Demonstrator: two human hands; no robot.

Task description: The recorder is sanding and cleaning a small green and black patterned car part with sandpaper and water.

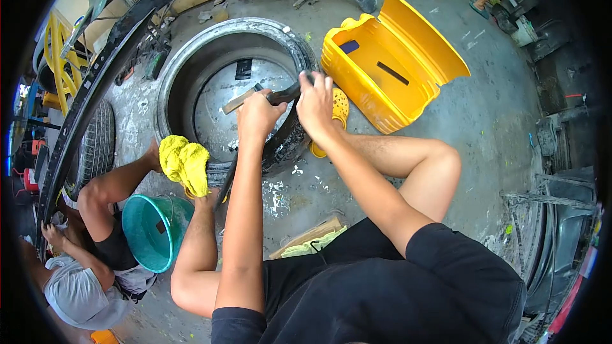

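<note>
Left hand (pixel 256 118): grip curled round a dark strip (pixel 282 95); flat brownish bar (pixel 241 99) juts out beyond it, joint to strip unclear. Right hand (pixel 315 103): grip folded over the strip's other end. Strip sits above the right part of the tyre (pixel 236 25), near the yellow container (pixel 357 92).

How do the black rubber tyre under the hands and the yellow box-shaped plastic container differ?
The black rubber tyre is a round ring, while the yellow plastic container is an oblong box. The container has a curved flap raised along one side; the tyre has none. The left hand and right hand are over the tyre, but neither holds the container. Both lie on the floor, open upward.
</note>
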